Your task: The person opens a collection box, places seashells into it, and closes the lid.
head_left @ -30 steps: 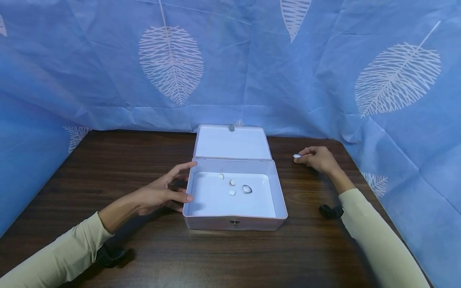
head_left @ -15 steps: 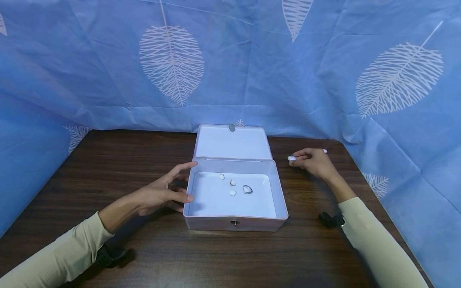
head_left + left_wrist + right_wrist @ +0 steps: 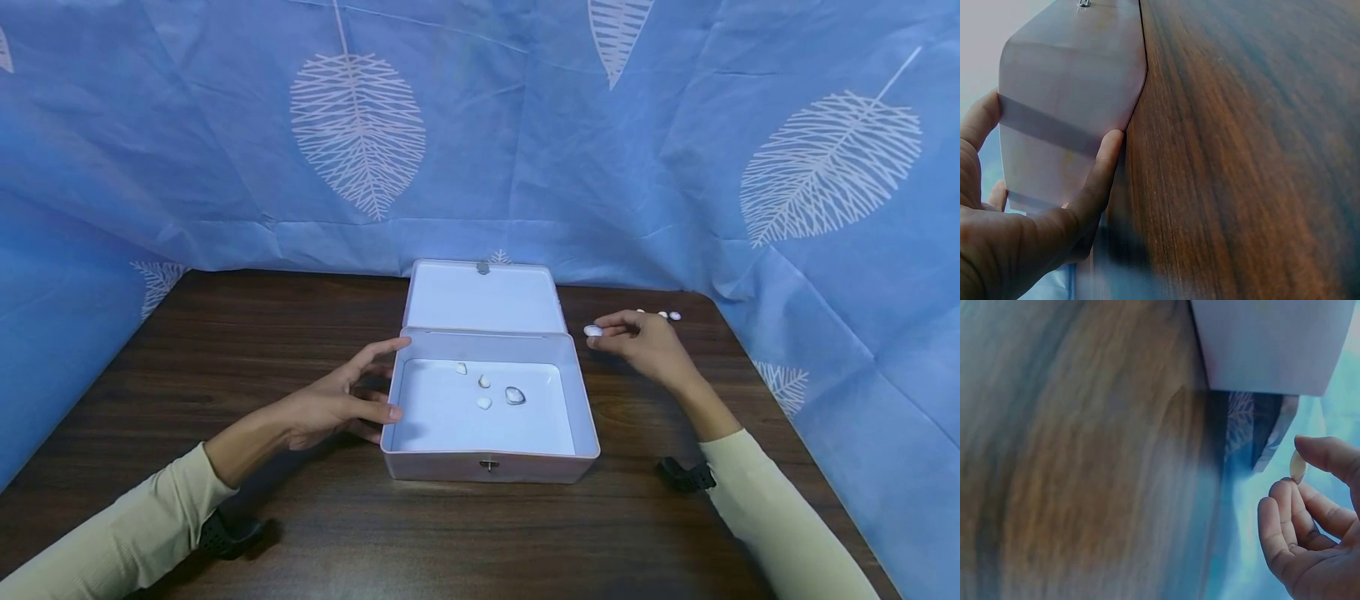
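Note:
A pale pink box (image 3: 585, 433) stands open in the middle of the dark wooden table, its lid (image 3: 483, 297) leaning back. Several small white pebbles (image 3: 484, 402) lie on its white floor. My left hand (image 3: 341, 400) rests against the box's left wall (image 3: 1066, 125), fingers straight and spread. To the right of the box my right hand (image 3: 637, 337) pinches a small white pebble (image 3: 592, 331) between thumb and fingertips (image 3: 1319, 453), just off the box's back right corner. The same pebble (image 3: 1297, 465) shows in the right wrist view.
Two or three more white pebbles (image 3: 667, 315) lie on the table behind my right hand, near the back right corner. A blue leaf-print cloth (image 3: 480, 125) hangs behind and along both sides. Black wrist straps (image 3: 686, 475) sit on both forearms.
My right hand has moved left toward the box with the pebble pinched in it, uncovering the loose pebbles behind it. The left hand and box have not moved.

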Demonstrator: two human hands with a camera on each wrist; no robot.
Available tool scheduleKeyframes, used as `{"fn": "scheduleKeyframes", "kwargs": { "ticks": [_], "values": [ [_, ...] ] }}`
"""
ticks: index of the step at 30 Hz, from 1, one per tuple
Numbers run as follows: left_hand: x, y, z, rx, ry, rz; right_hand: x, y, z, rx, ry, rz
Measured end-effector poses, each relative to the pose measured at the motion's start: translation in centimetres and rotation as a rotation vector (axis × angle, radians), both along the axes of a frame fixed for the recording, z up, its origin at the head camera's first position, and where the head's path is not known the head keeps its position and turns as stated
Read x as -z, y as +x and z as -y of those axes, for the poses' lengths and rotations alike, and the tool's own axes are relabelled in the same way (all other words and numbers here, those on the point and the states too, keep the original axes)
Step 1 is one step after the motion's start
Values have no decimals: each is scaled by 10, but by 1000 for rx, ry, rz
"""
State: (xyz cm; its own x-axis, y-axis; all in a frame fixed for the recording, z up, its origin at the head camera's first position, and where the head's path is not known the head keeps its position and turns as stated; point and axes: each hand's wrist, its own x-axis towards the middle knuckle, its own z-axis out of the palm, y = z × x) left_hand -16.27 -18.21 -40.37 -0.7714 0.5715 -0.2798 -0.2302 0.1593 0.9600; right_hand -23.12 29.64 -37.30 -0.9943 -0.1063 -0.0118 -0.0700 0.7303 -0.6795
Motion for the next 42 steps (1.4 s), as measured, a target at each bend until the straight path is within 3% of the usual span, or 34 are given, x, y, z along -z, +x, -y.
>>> {"fn": "scheduleKeyframes", "kwargs": {
  "ticks": [12,22,30,42],
  "values": [
    [0,0,-1,0,10,3,-24,19,15,-5,-53,-87],
    [1,0,-1,-4,5,8,-39,34,42,-73,-114,-116],
    [1,1,1,-2,5,3,-40,42,64,-143,-136,-95],
    [2,1,0,-4,4,-1,-25,41,89,-209,-167,-46]
  ]
}}
